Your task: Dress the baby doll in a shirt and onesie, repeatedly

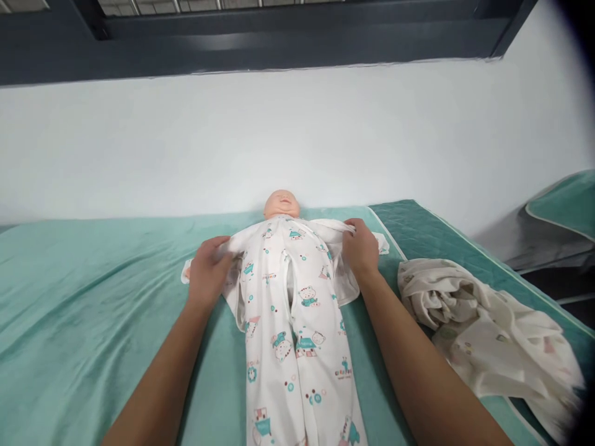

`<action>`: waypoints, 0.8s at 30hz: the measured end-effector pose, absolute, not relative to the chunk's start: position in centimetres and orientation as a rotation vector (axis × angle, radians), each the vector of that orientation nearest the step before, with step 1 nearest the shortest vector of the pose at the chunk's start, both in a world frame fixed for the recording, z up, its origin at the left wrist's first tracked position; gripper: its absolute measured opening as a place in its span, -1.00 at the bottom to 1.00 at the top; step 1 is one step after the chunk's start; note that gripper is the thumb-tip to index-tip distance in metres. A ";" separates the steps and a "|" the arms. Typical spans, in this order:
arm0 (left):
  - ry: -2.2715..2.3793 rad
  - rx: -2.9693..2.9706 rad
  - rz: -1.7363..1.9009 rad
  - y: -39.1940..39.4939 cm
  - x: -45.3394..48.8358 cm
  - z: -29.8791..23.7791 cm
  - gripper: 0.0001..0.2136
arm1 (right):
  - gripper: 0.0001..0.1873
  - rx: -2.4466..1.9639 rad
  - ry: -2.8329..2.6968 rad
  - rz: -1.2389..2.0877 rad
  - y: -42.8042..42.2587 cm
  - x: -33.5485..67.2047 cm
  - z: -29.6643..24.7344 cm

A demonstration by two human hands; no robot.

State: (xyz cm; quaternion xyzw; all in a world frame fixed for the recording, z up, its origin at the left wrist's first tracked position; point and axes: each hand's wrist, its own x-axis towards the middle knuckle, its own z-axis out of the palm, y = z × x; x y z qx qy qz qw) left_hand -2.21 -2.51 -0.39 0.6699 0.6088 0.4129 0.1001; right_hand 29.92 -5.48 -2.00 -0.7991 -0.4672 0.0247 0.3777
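Note:
A baby doll [281,204] lies on its back, head toward the wall. Over its body is spread a white printed baby garment [307,347] with two long leg parts and small cartoon animals on it. My left hand [209,266] is closed on the white cloth at the left side, near the doll's shoulder. On the opposite side, my right hand [361,246] pinches the cloth's upper edge. Small cuff ends show beyond both hands. The doll's arms are mostly hidden under fabric.
A teal sheet [116,310] covers the bed, with a darker green quilted strip [404,226] along the right. A crumpled off-white printed cloth [493,334] lies at the right. Behind is a white wall [186,142], with a dark frame [297,40] above.

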 end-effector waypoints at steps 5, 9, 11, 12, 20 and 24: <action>1.339 2.047 1.296 -5.6 3.5 5.2 -0.74 | -0.59 -2.093 -1.193 0.061 -4.8 29.8 -2.4; 1.116 2.567 0.548 -4.8 10.9 8.4 -0.70 | -0.59 -2.136 -1.170 0.035 -4.4 30.1 -2.8; 1.138 2.753 0.137 -3.5 14.2 8.4 -0.73 | -0.59 -2.166 -1.155 0.022 -4.5 30.2 -2.8; 1.127 2.826 -0.042 -2.8 15.7 8.2 -0.75 | -0.58 -2.189 -1.148 0.025 -4.5 30.2 -2.8; 1.008 3.011 -0.434 1.1 21.3 5.2 -0.69 | -0.69 -2.231 -1.213 0.172 -4.7 30.9 -1.6; 0.955 2.996 -0.476 2.3 21.6 5.0 -0.62 | -0.73 -2.185 -1.170 0.231 -4.5 31.6 -1.7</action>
